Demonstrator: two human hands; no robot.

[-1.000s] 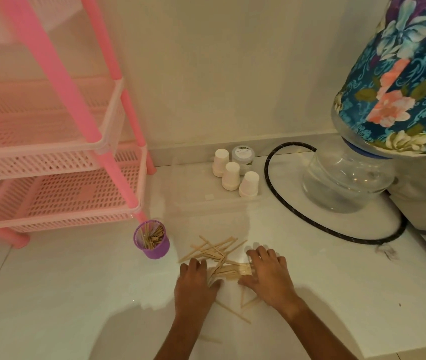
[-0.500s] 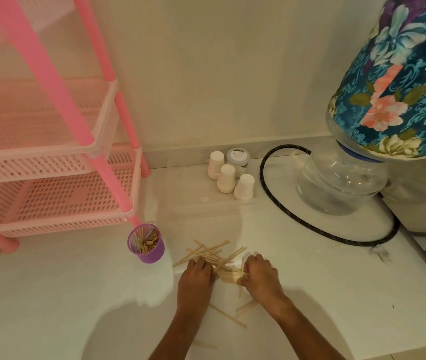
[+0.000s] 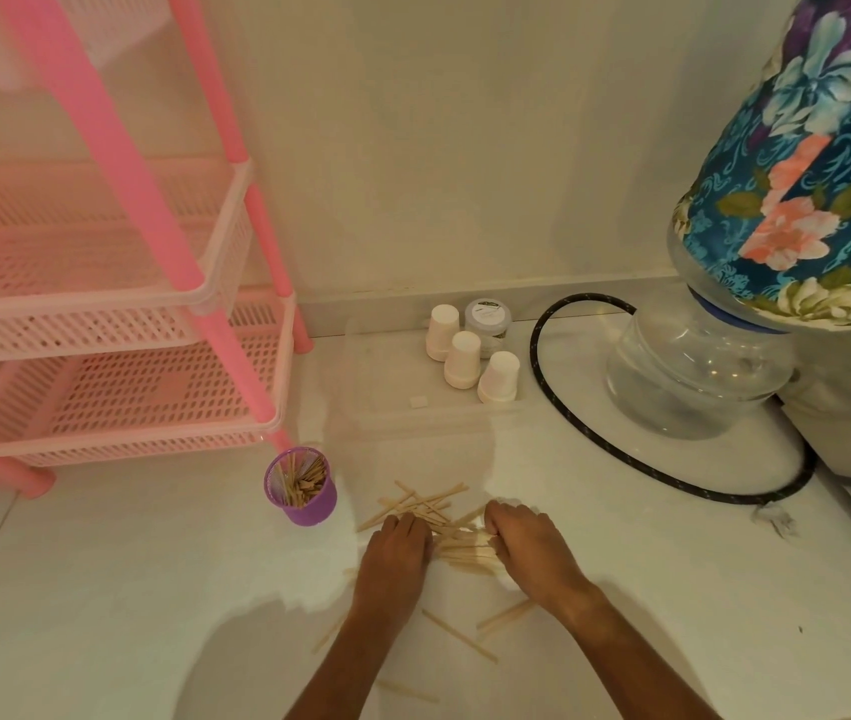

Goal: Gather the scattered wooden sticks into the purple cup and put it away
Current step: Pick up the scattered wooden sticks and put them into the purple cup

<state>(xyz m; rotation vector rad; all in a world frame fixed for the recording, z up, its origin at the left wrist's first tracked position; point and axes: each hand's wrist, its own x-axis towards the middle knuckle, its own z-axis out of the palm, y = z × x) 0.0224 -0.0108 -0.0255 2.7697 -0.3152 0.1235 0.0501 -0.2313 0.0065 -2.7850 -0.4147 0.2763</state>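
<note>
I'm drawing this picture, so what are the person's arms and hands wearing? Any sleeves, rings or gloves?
Nothing at all shows on them. The left hand and the right hand are bare, with no gloves, and no rings can be made out. Both forearms are bare too: no sleeves, watch or bracelet appear down to the bottom edge of the picture. Draw plain arms with five-fingered hands.

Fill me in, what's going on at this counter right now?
A person is raking loose wooden sticks together on the white counter. The left hand and right hand press in from either side of a small bundle, fingers curled on it. The purple cup stands upright to the left by the pink rack, already partly filled with sticks. Several strays lie nearer the person, so gathering is unfinished.
</note>
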